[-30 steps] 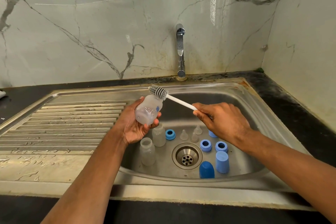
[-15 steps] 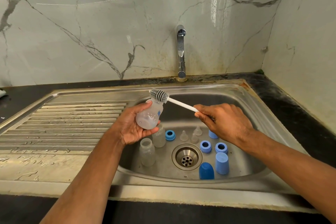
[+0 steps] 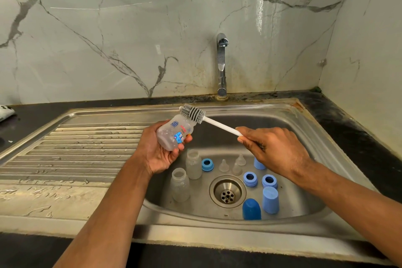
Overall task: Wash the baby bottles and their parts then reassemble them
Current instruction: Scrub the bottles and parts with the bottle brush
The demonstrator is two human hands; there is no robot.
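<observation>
the left hand (image 3: 159, 154) sits at the centre of the frame, its grip curled around a cloudy baby bottle (image 3: 174, 134) that is tilted with its mouth pointing up and to the right, a small blue car print facing the camera. the right hand (image 3: 275, 148), right of centre, has its grip clenched on the white handle of a bottle brush (image 3: 219, 125); the grey bristle head lies against the top of the held bottle at its mouth, with the white tip poking out past the upper left side. both hands are above the steel sink (image 3: 304, 128).

on the sink floor, lower centre of the frame, two more clear bottles (image 3: 180, 185) stand upright and open-mouthed just left of the drain (image 3: 227, 191), one nearer the camera and one behind it. beside the farther one lies a blue ring (image 3: 207, 164). three clear nipples (image 3: 237, 168) stand close together behind the drain. right of the drain are two lighter blue rings (image 3: 250, 179) side by side, a light blue cap (image 3: 270, 200) and a darker blue cap (image 3: 251, 209) in front of them, and another light blue cap (image 3: 259, 163) partly hidden behind the right hand.

the tap (image 3: 221, 65) rises at the upper centre against the marble wall (image 3: 108, 39). the ribbed draining board (image 3: 76, 150) fills the left side, wet with drops, and the dark counter (image 3: 348, 132) borders the sink.
</observation>
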